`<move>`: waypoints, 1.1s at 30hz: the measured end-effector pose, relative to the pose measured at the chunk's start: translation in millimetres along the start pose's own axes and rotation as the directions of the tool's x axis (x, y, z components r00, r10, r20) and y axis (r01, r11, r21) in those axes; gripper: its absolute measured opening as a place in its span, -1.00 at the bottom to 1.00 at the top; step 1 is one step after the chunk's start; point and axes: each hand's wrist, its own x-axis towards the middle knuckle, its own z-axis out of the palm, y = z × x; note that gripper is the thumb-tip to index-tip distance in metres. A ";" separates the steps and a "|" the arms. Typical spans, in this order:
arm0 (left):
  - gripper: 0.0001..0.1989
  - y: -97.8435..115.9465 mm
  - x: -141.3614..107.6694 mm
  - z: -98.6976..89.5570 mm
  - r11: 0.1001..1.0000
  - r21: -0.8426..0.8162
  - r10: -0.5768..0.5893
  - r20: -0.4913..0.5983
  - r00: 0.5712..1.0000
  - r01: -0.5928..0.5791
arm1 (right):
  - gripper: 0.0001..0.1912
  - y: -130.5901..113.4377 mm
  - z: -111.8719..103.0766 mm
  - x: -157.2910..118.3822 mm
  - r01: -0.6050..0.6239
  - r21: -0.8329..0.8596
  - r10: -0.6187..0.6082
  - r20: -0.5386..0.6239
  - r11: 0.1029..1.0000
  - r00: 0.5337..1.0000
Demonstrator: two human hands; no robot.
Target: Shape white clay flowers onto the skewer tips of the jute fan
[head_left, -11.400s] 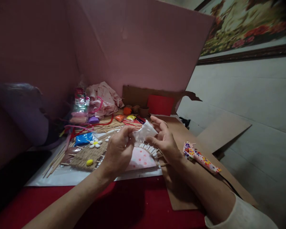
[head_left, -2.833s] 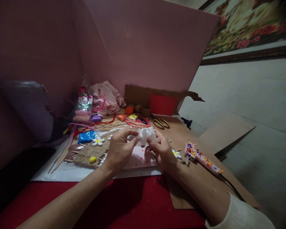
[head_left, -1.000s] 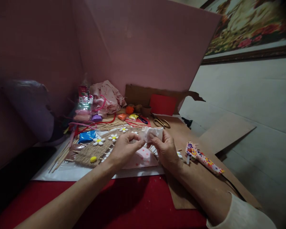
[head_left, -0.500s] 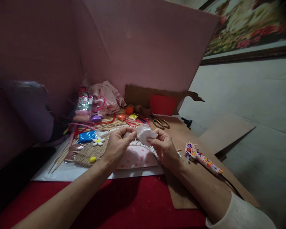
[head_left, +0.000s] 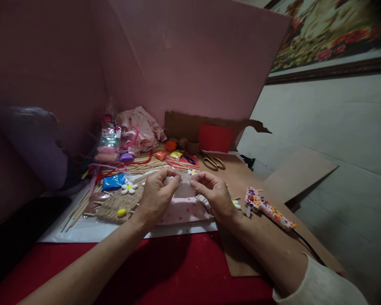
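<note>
My left hand (head_left: 160, 192) is closed in a pinch on one side of a small clear plastic bag (head_left: 183, 189). Opposite it, my right hand (head_left: 211, 190) pinches the bag's other side, with a bit of white showing at the fingertips. Just below the bag lies a half-round piece covered in pink cloth with red dots (head_left: 186, 211). It sits on a twine-woven fan shape (head_left: 109, 207) with sticks poking out along its edge. White daisies (head_left: 128, 188) with yellow centres and a yellow oval (head_left: 121, 212) decorate the weave. My hands hide part of it.
A flower-patterned glue gun (head_left: 268, 208) lies at right on a brown board (head_left: 241, 254), its cord trailing toward me. Scissors (head_left: 213, 162) rest farther back. Bagged coloured clay (head_left: 113, 182), crumpled pink cloth (head_left: 139, 129) and thin sticks (head_left: 78, 212) crowd the left and back.
The white lump between my hands no longer shows as a broad piece; the clear bag is now stretched between my fingers. My right fingertips have shifted slightly left.
</note>
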 end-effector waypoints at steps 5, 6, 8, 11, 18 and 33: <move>-0.90 2.0 0.1 0.4 0.997 -0.078 0.018 0.043 0.999 -0.015 | -0.80 -2.6 0.0 0.4 -0.030 -0.015 0.030 -0.025 0.999 0.999; -0.90 2.0 0.8 0.4 0.995 -0.097 0.013 0.045 0.999 -0.009 | -0.80 -3.2 0.0 0.2 -0.032 -0.013 0.032 -0.021 0.999 0.999; -0.92 1.8 2.6 0.3 0.992 -0.126 0.006 0.045 0.999 -0.001 | -0.79 -3.6 -0.3 -0.3 -0.035 0.005 0.035 -0.015 0.999 0.999; -0.93 1.9 4.9 0.1 0.986 -0.164 -0.006 0.048 0.999 0.013 | -0.78 -3.1 -0.1 -0.8 -0.074 0.107 0.073 0.013 0.991 0.997; -0.83 4.1 4.7 -3.0 0.938 -0.278 -0.155 0.204 0.967 0.209 | -0.78 -2.1 -1.1 2.0 -0.161 0.362 0.145 0.070 0.918 0.987; -0.85 5.4 5.1 -5.1 0.972 -0.197 -0.083 0.228 0.970 0.130 | -0.80 0.4 -4.2 3.1 -0.009 0.116 0.002 0.065 0.993 0.998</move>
